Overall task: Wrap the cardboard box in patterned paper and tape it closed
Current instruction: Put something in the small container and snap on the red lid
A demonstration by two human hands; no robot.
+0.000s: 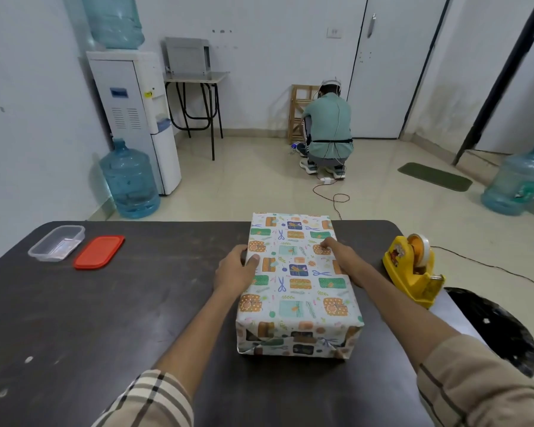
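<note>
The box [296,282] lies lengthwise on the dark table [121,318], covered in white paper printed with gift and scissor motifs. Its near end shows folded paper flaps. My left hand [236,268] grips the box's left edge, thumb on top and fingers down the side. My right hand [341,254] holds the right side, with the thumb pressed on the top face and the fingers hidden behind the edge. A yellow tape dispenser [412,268] with a roll of clear tape stands on the table just right of the box.
A clear plastic container [56,243] and its red lid [99,252] lie at the table's far left. A black stool [500,328] sits by the right table edge. Beyond the table a person [329,131] crouches on the floor among water jugs, a dispenser and a cable.
</note>
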